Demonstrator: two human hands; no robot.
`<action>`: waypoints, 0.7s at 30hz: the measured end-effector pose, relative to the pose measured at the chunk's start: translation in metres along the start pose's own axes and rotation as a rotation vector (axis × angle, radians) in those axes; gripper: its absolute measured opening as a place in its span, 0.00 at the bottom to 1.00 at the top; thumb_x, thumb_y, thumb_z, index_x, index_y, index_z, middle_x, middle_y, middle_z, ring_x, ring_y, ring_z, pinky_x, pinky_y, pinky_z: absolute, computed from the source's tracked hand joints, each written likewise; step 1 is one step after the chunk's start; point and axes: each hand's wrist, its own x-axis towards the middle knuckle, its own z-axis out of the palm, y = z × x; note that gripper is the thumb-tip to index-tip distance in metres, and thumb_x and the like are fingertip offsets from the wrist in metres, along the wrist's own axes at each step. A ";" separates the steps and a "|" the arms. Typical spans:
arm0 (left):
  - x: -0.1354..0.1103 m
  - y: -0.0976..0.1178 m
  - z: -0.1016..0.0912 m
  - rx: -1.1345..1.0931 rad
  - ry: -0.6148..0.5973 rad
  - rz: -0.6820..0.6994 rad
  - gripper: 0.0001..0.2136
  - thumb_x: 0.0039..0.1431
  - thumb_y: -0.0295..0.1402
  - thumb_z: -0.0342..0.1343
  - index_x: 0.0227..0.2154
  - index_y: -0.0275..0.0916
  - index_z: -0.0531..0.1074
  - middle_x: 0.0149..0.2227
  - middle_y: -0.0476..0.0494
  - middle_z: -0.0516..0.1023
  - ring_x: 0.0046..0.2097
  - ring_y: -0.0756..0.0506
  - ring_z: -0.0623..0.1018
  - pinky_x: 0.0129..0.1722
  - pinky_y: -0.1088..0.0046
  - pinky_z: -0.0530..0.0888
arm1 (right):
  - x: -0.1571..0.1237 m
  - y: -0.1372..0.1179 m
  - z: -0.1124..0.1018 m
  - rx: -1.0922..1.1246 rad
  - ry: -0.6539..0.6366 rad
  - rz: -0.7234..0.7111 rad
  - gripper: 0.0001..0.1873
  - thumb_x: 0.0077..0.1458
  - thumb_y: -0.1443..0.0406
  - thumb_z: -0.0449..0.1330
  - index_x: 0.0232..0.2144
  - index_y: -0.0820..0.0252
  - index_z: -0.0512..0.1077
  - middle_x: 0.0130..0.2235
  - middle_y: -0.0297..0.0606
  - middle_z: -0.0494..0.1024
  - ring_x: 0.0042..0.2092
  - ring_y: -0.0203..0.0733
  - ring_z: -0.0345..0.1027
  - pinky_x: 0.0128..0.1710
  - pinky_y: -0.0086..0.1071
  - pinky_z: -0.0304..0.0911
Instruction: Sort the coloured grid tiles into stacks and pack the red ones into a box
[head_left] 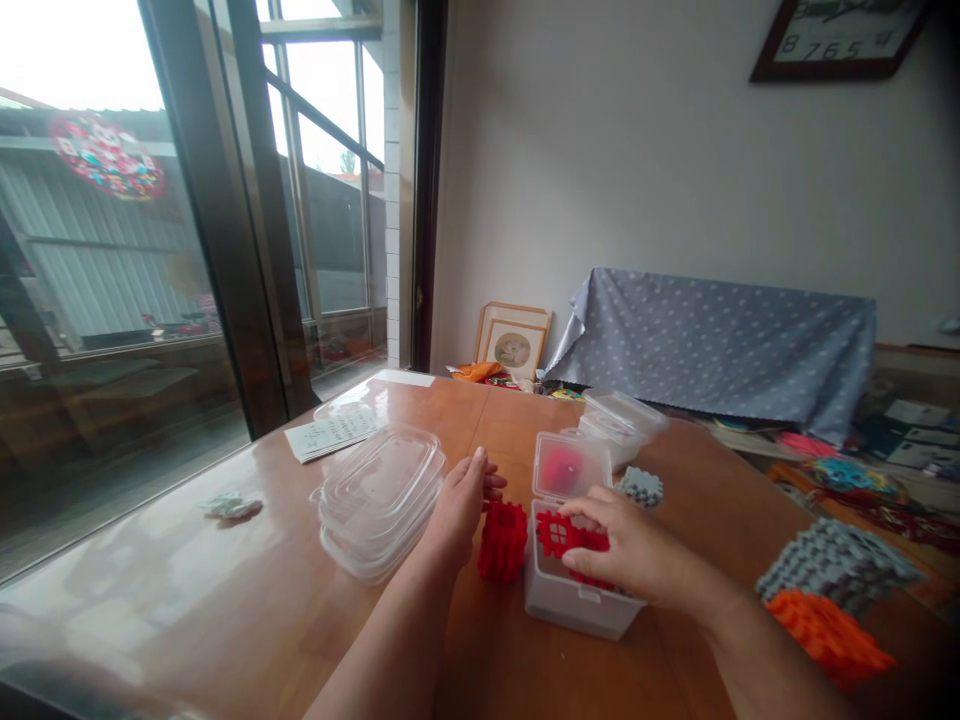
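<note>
In the head view, my right hand is over a clear plastic box with its hinged lid raised. Its thumb and fingers are closed on red interlocking building pieces, one of which has a window-like grid; my fingers hide part of them. My left hand stands on edge, thumb up and fingers loosely bent, holding nothing visible. Just right of it, a stack of red interlocking pieces rests on the wooden table; whether the hand touches the stack is unclear.
Stacked clear lids lie at left, near a written paper and a small plastic packet. Another clear container stands behind the box, near grey pieces. Grey stacks and orange pieces sit at right.
</note>
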 end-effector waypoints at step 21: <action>0.001 0.000 0.002 0.022 0.005 -0.018 0.33 0.54 0.66 0.51 0.38 0.36 0.73 0.35 0.34 0.82 0.34 0.42 0.79 0.36 0.66 0.69 | 0.002 -0.015 0.000 -0.271 -0.065 0.016 0.17 0.52 0.49 0.64 0.42 0.45 0.78 0.40 0.37 0.76 0.43 0.49 0.69 0.43 0.38 0.56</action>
